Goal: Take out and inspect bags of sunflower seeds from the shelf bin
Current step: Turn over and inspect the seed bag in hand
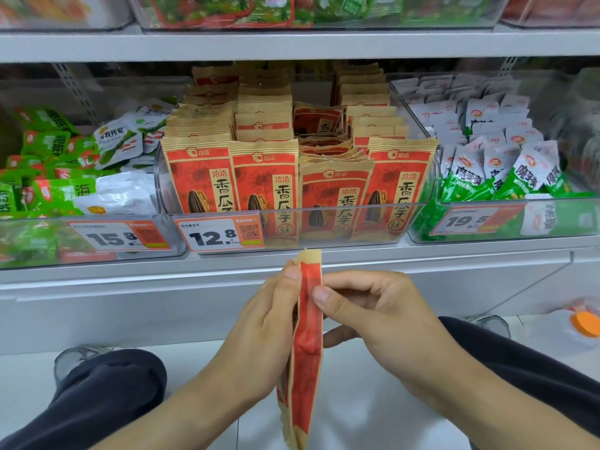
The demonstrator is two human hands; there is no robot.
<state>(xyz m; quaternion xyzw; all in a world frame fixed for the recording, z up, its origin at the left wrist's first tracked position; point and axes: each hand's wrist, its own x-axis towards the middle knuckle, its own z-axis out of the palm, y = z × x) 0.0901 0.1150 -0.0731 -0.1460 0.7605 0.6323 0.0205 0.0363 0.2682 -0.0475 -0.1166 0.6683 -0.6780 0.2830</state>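
Note:
A red and tan bag of sunflower seeds [306, 345] stands edge-on in front of me, below the shelf. My left hand [259, 332] grips its left face, thumb near the top. My right hand [373, 313] pinches its right edge with thumb and curled fingers. Behind, a clear shelf bin [324, 225] holds several rows of the same bags [198, 180], upright, with a few lying flat in the middle. A price tag reading 12.8 [220, 237] sits on the bin's front.
A bin of green snack packs [65, 190] stands to the left, and a bin of white and green packs [506, 177] to the right. Another shelf [292, 43] runs above. My dark-trousered knees [107, 384] are on the white floor. An orange-capped item [584, 323] lies far right.

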